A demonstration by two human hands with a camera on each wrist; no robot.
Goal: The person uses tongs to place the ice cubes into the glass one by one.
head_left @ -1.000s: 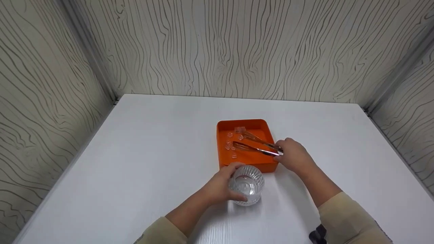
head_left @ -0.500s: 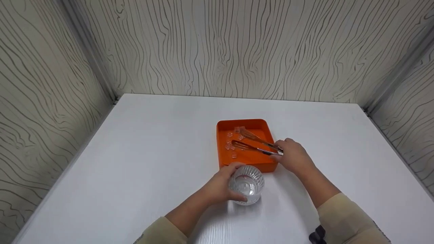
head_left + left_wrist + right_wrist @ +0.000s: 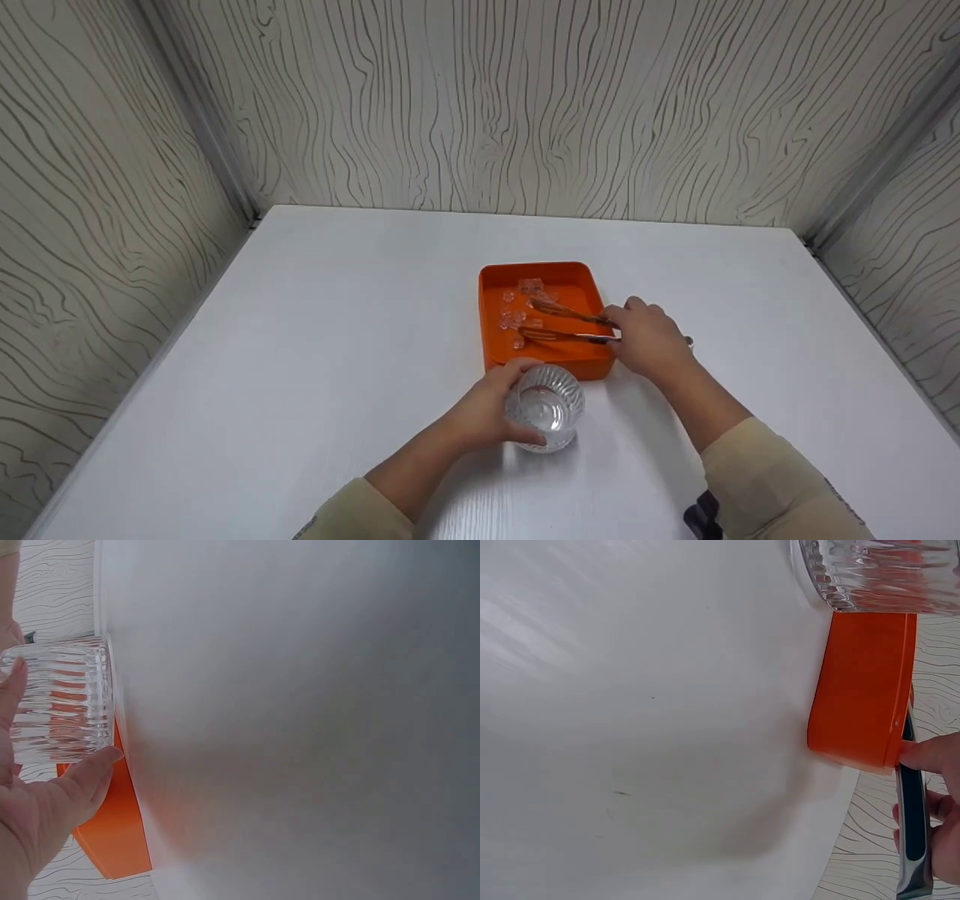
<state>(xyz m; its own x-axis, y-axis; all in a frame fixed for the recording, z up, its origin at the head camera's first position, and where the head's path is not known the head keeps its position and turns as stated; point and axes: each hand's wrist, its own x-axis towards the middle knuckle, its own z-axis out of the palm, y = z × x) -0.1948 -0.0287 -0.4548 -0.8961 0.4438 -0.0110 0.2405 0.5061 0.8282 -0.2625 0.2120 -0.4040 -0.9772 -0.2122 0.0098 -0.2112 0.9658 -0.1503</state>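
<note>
My left hand (image 3: 487, 412) holds a clear ribbed glass (image 3: 549, 409) on the white table, fingers round its left side. In the left wrist view, thumb and fingers curve about the ribbed wall of the glass (image 3: 64, 701). Just behind the glass lies an orange tray (image 3: 491, 352) with several small clear cubes (image 3: 517, 319), which look like ice. My right hand (image 3: 649, 337) grips metal tongs (image 3: 570, 336) over the tray's right rim. Their two arms stand apart among the cubes. The right wrist view shows the dark-inlaid handle of the tongs (image 3: 913, 817) between thumb and fingers.
The white table (image 3: 337, 337) spreads out round the tray. Wood-grain patterned panels (image 3: 480, 105) rise behind it and on both sides. A small black object (image 3: 703, 514) sits by the right sleeve.
The tongs' tips have shifted toward me inside the tray, and their rear end now shows behind the right hand. The left hand and glass stay in place.
</note>
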